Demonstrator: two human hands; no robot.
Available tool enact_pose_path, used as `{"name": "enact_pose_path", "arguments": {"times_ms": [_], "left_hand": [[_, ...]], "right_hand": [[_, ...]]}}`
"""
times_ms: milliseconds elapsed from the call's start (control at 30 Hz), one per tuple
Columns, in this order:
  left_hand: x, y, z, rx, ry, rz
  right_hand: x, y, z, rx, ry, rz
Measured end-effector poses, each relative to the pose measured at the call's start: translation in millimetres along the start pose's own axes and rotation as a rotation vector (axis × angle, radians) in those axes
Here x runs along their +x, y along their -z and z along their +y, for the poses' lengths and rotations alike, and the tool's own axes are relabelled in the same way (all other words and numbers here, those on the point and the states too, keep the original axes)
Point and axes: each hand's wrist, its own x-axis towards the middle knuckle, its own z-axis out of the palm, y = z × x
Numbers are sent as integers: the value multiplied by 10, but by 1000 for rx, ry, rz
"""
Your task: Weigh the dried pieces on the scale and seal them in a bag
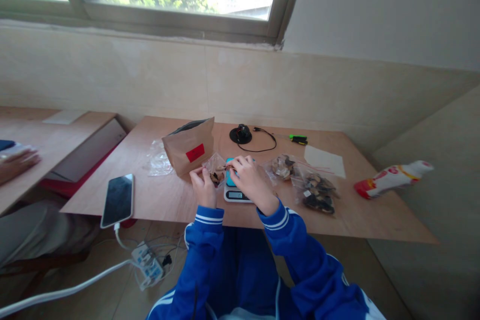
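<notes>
My left hand (204, 186) is closed on the edge of a small clear plastic bag (215, 164) with some dark and brown dried pieces in it. Over a small kitchen scale (234, 195) with a blue top, my right hand (249, 175) pinches a thin brown dried piece (229, 166) at the bag's mouth. Its fingers cover part of the scale. An upright brown paper pouch (189, 147) with a red label stands open just behind my left hand. Right of the scale lie two filled clear bags, one of pale pieces (282, 166) and one of darker pieces (318, 192).
A crumpled clear bag (159, 157) and a phone on a cable (118, 200) are at the left. Toward the back sit a black round stand (240, 134) and a green-handled screwdriver (298, 138). A bottle (392, 179) and white paper (325, 160) are rightward. Another person's hand (18, 164) rests on the neighbouring table.
</notes>
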Motion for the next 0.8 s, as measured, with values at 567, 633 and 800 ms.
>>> {"name": "enact_pose_path", "arguments": {"times_ms": [567, 633, 800], "left_hand": [[-194, -44, 103, -53, -19, 17], [-203, -59, 96, -74, -2, 19], [-159, -28, 10, -104, 47, 60]], "right_hand": [[327, -394, -104, 733, -271, 280], [306, -438, -182, 662, -219, 217], [208, -364, -247, 660, -36, 156]]}}
